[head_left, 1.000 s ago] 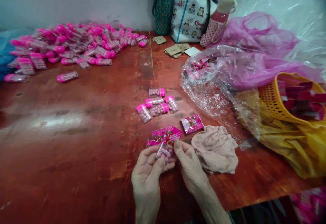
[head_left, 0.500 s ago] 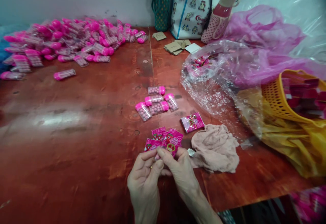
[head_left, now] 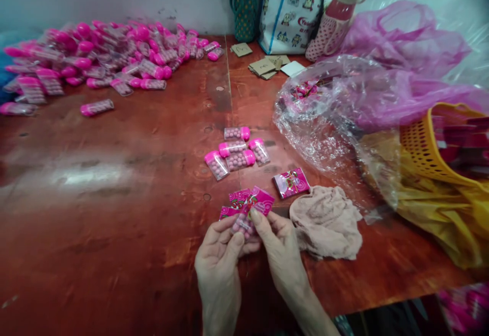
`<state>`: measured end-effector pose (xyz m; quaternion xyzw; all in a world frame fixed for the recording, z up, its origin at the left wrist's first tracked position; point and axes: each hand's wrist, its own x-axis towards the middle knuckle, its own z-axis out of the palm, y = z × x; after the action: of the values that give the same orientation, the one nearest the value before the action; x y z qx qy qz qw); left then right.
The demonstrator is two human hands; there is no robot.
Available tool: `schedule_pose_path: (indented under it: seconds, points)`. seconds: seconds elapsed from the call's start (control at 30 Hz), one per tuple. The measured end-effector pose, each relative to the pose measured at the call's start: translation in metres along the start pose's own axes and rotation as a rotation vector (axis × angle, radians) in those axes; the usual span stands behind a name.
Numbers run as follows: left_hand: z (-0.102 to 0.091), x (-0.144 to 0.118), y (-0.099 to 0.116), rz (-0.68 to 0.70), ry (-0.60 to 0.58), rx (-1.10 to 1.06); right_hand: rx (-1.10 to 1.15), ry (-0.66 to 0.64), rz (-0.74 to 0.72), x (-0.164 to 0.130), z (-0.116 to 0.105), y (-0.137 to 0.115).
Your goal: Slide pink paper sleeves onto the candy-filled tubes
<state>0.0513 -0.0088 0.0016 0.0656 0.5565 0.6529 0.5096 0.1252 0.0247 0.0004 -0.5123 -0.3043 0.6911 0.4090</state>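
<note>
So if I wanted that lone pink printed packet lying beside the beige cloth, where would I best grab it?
The flat pink printed packet lies level on the reddish wooden table, so probably pinch its near-left edge from above. That side is open, while the crumpled beige cloth crowds its right corner.

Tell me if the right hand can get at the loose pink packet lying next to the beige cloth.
Probably yes. The pink packet lies bare on the table just ahead of the right hand, nothing between them, but that hand is pinching a candy container.
</note>
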Motion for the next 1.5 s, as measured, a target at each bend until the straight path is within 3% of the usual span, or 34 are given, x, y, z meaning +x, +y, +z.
schedule_pose_path:
  seconds: [0.17, 0.37, 0.63, 0.93, 1.13, 1.23, 1.5]
  points:
    - [0.003, 0.000, 0.001, -0.012, 0.061, -0.035, -0.083, 0.042, -0.016, -0.009, 0.009, 0.005]
    - [0.001, 0.004, 0.000, 0.006, 0.014, 0.017, 0.125, -0.135, 0.057, 0.007, -0.001, -0.003]
    - [-0.004, 0.002, -0.002, 0.001, -0.007, 0.128, 0.078, 0.006, -0.069, 0.017, -0.014, -0.011]
    - [-0.004, 0.003, -0.003, 0.040, 0.019, 0.132, 0.027, 0.053, -0.129, 0.018, -0.016, -0.012]
    - [-0.004, 0.010, 0.002, -0.100, -0.053, 0.060, 0.037, 0.049, -0.117, 0.020, -0.019, -0.008]
    - [-0.004, 0.012, 0.002, -0.156, -0.084, 0.052, -0.029, 0.067, -0.123, 0.019, -0.020, -0.007]
    - [-0.009, 0.004, -0.005, -0.097, -0.096, 0.096, -0.265, 0.138, -0.273, 0.015, -0.018, -0.008]
